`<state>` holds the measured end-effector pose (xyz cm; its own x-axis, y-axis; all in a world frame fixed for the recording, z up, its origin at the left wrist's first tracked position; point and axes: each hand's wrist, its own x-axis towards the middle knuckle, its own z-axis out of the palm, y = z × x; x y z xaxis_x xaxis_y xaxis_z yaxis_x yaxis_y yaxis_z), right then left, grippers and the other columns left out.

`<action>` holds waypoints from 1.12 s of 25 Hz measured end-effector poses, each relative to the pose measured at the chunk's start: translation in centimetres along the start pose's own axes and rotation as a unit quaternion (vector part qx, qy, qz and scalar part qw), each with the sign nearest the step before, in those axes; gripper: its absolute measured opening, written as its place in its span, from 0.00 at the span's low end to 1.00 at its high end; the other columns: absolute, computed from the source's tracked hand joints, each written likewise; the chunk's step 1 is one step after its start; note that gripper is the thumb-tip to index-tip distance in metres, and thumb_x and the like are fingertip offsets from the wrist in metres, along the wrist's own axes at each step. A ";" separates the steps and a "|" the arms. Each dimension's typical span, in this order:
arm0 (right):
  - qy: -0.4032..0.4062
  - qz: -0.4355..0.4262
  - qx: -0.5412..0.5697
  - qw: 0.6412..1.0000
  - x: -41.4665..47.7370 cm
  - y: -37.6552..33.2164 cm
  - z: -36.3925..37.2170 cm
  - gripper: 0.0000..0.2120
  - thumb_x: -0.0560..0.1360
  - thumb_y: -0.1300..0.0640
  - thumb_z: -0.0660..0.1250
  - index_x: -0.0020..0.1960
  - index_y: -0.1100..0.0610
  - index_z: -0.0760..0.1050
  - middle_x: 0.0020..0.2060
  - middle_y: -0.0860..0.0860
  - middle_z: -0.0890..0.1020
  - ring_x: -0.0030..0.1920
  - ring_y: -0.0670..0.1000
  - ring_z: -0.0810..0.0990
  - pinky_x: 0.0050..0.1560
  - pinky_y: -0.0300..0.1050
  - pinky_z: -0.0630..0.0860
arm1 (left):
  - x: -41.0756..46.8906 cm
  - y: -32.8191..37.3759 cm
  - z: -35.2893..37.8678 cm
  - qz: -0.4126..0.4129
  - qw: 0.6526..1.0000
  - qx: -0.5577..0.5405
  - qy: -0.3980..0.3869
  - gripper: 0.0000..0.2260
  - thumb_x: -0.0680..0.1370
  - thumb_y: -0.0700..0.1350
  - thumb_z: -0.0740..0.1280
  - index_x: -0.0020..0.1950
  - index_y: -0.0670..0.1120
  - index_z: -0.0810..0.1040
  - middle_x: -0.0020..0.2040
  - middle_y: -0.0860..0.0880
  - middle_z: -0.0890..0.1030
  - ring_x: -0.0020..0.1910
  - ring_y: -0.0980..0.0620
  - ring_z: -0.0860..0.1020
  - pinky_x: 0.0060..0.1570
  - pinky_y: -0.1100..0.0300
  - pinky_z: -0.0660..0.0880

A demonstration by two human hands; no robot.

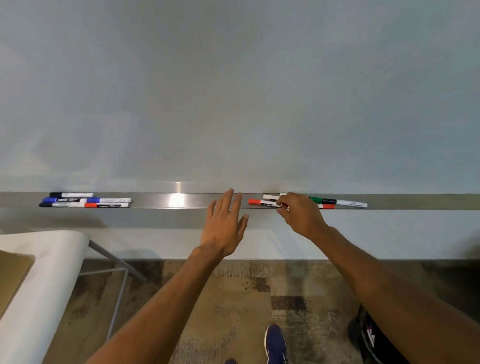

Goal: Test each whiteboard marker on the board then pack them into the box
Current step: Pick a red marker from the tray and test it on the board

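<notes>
Dark label bands on 2 of the left markers (pixel 85 201) carried white lettering that seemed to read "camlin", though it was too small to be sure; the print on the other barrels could not be read. These slim, round pens with white barrels and black, blue and red caps lay in 3 close rows at the left end of the tray (pixel 178 199), a long brushed-metal ledge running under the smooth, pale grey whiteboard (pixel 228 85). Further right on the same ledge lay a second group: a red-capped marker (pixel 258 202) nearest the middle, a white barrel just behind it, and green, black and red caps (pixel 322 200) showing beyond the knuckles. The right hand (pixel 301 214) had its fingers curled down and pinched the red-capped marker by its labelled barrel while the pen lay on the tray. The left hand (pixel 224 227) was wide, fingers straight and spread, holding nothing, its tips near the tray's front lip. At the far left stood a white table (pixel 43 275) on thin grey metal legs, with a brown cardboard box (pixel 4 277) on it; what it held could not be seen. Below were mottled brown carpet (pixel 239 293), 2 blue shoes (pixel 275 347) and a black bag (pixel 375 344).
</notes>
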<state>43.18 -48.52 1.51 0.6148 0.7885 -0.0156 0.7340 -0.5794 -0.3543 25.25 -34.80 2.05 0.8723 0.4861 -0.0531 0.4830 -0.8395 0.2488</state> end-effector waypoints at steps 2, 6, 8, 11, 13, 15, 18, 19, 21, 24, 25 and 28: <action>-0.017 -0.007 -0.036 0.999 1.6 0.1 0.9 0.08 0.79 0.53 0.68 0.55 0.55 0.81 0.47 0.53 0.83 0.46 0.54 0.81 0.47 0.47 0.78 | 1.1 -0.2 0.4 -0.005 1.000 -0.005 -0.005 0.27 0.85 0.58 0.49 0.82 0.48 0.50 0.82 0.46 0.50 0.81 0.46 0.49 0.79 0.47 0.47; -0.029 -0.051 -0.136 0.989 4.3 0.6 2.8 0.08 0.80 0.56 0.65 0.57 0.55 0.80 0.48 0.52 0.81 0.45 0.54 0.81 0.41 0.46 0.75 | 2.8 -0.7 1.6 -0.021 1.000 -0.012 -0.006 0.27 0.85 0.57 0.49 0.81 0.47 0.52 0.82 0.45 0.51 0.81 0.46 0.51 0.79 0.48 0.48; -0.039 -0.071 -0.183 0.980 5.2 0.8 3.5 0.09 0.80 0.57 0.65 0.59 0.55 0.79 0.50 0.52 0.81 0.45 0.54 0.82 0.41 0.45 0.75 | 3.4 -0.9 2.3 -0.027 0.999 -0.019 -0.009 0.27 0.85 0.57 0.50 0.81 0.47 0.52 0.82 0.45 0.52 0.81 0.46 0.52 0.79 0.48 0.47; -0.050 -0.098 -0.220 0.969 6.4 1.3 4.3 0.11 0.80 0.57 0.67 0.61 0.55 0.79 0.53 0.52 0.80 0.44 0.55 0.83 0.40 0.44 0.75 | 4.4 -1.1 3.0 -0.036 0.999 -0.023 -0.011 0.27 0.85 0.58 0.50 0.81 0.48 0.53 0.82 0.45 0.52 0.81 0.46 0.52 0.78 0.49 0.46; -0.059 -0.107 -0.233 0.965 6.8 1.4 4.8 0.10 0.79 0.57 0.68 0.59 0.55 0.80 0.53 0.52 0.80 0.42 0.55 0.83 0.38 0.44 0.72 | 4.9 -1.4 3.4 -0.038 0.999 -0.020 -0.012 0.27 0.85 0.58 0.50 0.81 0.48 0.53 0.82 0.45 0.53 0.80 0.46 0.52 0.78 0.49 0.47; -0.060 -0.116 -0.245 0.961 7.2 1.5 5.1 0.09 0.78 0.58 0.68 0.58 0.55 0.80 0.52 0.51 0.80 0.41 0.54 0.83 0.37 0.44 0.72 | 5.3 -1.5 3.7 -0.039 0.999 -0.018 -0.014 0.27 0.85 0.58 0.50 0.81 0.47 0.54 0.82 0.45 0.53 0.80 0.46 0.52 0.78 0.48 0.47; -0.057 -0.128 -0.230 0.963 7.7 1.6 5.2 0.10 0.79 0.56 0.66 0.59 0.55 0.79 0.56 0.51 0.79 0.45 0.55 0.83 0.44 0.46 0.77 | 5.9 -1.7 4.1 -0.041 0.999 -0.030 -0.005 0.26 0.85 0.57 0.52 0.80 0.47 0.56 0.82 0.44 0.54 0.80 0.46 0.53 0.78 0.48 0.48; -0.055 -0.128 -0.208 0.968 7.8 1.6 5.3 0.11 0.80 0.55 0.65 0.60 0.56 0.79 0.57 0.52 0.79 0.46 0.55 0.83 0.46 0.47 0.77 | 6.0 -1.7 4.1 -0.043 0.998 -0.041 0.000 0.26 0.85 0.57 0.52 0.80 0.47 0.56 0.81 0.45 0.55 0.80 0.46 0.54 0.78 0.48 0.48; -0.045 -0.118 -0.144 0.982 7.9 1.2 5.3 0.12 0.80 0.52 0.65 0.60 0.57 0.78 0.57 0.53 0.78 0.46 0.55 0.82 0.47 0.46 0.77 | 6.1 -1.8 4.3 -0.060 0.994 -0.092 0.019 0.25 0.85 0.57 0.53 0.80 0.48 0.59 0.81 0.46 0.58 0.79 0.46 0.57 0.77 0.49 0.52; -0.008 -0.102 -0.032 0.994 7.8 -0.1 4.7 0.11 0.76 0.51 0.71 0.53 0.56 0.79 0.49 0.51 0.79 0.43 0.51 0.79 0.42 0.42 0.74 | 6.1 -1.4 3.7 -0.139 0.944 -0.296 0.049 0.24 0.84 0.55 0.60 0.77 0.46 0.65 0.76 0.46 0.69 0.73 0.47 0.69 0.70 0.54 0.66; -0.001 -0.098 -0.001 0.995 7.8 -0.7 4.5 0.10 0.74 0.51 0.73 0.51 0.55 0.78 0.46 0.50 0.79 0.43 0.50 0.78 0.41 0.42 0.74 | 6.1 -1.3 3.3 -0.180 0.903 -0.386 0.056 0.23 0.83 0.53 0.62 0.75 0.46 0.67 0.73 0.45 0.73 0.69 0.48 0.73 0.66 0.56 0.69; -0.015 -0.083 0.105 0.991 7.6 -2.9 3.3 0.08 0.72 0.52 0.74 0.47 0.52 0.76 0.40 0.49 0.81 0.40 0.51 0.78 0.40 0.46 0.77 | 6.5 -1.4 1.0 -0.283 0.731 -0.617 0.067 0.17 0.81 0.49 0.67 0.69 0.45 0.75 0.62 0.47 0.81 0.60 0.51 0.79 0.68 0.51 0.72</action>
<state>44.75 -40.20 -0.66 0.4797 0.8768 0.0330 0.7459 -0.3877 -0.5416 30.27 -30.72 0.37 0.5039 0.7599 -0.4107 0.2555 0.3231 0.9112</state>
